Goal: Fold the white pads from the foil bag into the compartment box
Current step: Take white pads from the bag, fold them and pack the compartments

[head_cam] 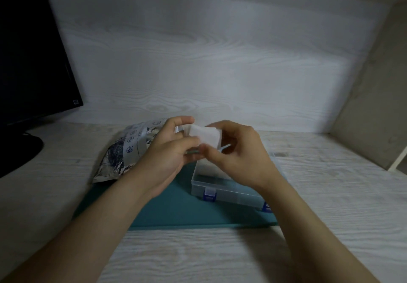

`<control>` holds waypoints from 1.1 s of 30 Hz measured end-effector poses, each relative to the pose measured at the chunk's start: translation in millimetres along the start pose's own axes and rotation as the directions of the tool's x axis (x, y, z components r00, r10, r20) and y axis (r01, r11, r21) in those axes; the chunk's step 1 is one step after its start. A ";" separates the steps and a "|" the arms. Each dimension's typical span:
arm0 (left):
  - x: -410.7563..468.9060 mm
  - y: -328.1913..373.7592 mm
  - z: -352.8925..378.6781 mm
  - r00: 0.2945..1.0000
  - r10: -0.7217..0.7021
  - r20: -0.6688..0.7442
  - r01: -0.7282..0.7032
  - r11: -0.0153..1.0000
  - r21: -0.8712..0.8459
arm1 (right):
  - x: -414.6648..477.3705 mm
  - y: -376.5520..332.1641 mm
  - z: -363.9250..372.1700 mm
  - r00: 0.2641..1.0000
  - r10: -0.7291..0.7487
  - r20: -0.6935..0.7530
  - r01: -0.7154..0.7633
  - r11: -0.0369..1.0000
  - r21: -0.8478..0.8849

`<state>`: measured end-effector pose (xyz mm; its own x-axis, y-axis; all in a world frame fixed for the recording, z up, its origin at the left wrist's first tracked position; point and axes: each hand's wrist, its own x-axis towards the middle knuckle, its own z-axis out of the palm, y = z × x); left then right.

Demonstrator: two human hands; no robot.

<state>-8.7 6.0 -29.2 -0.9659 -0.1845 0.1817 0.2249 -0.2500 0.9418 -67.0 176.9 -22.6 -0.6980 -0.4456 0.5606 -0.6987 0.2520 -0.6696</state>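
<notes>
I'm pinching the white pad [204,136] with both hands: left hand [169,148] at its 9 o'clock edge, right hand [237,150] at 3, so its long axis runs across. The compartment box [220,185] lies directly below at 6 o'clock, nearer my right. The foil bag [125,150] is at 9 o'clock, out of the way, I judge.

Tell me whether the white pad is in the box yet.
Out. The left hand and right hand pinch the pad in the air, clear of the box.
</notes>
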 end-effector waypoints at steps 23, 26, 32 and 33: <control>-7.2 -1.3 4.2 0.937 -0.233 0.261 0.272 0.954 -0.123 | -14.4 -2.1 -5.7 0.987 -0.140 0.081 0.152 0.973 -0.172; -5.3 -3.0 1.3 0.928 -0.241 0.284 0.288 0.948 -0.136 | -13.5 -6.1 -5.2 0.987 -0.149 0.058 0.157 0.971 -0.182; -9.5 -1.1 3.0 0.932 -0.204 0.300 0.254 0.957 -0.138 | -17.8 -12.9 -3.6 0.983 -0.171 0.062 0.179 0.973 -0.146; -10.0 -0.5 2.7 0.930 -0.202 0.308 0.252 0.958 -0.133 | -17.7 -12.6 -3.5 0.984 -0.166 0.063 0.174 0.973 -0.149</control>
<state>0.6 10.6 -30.7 -0.9830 0.1717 0.0657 -0.0113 -0.4129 0.9107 -46.4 184.6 -22.4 -0.5608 -0.5342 0.6326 -0.8250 0.2954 -0.4819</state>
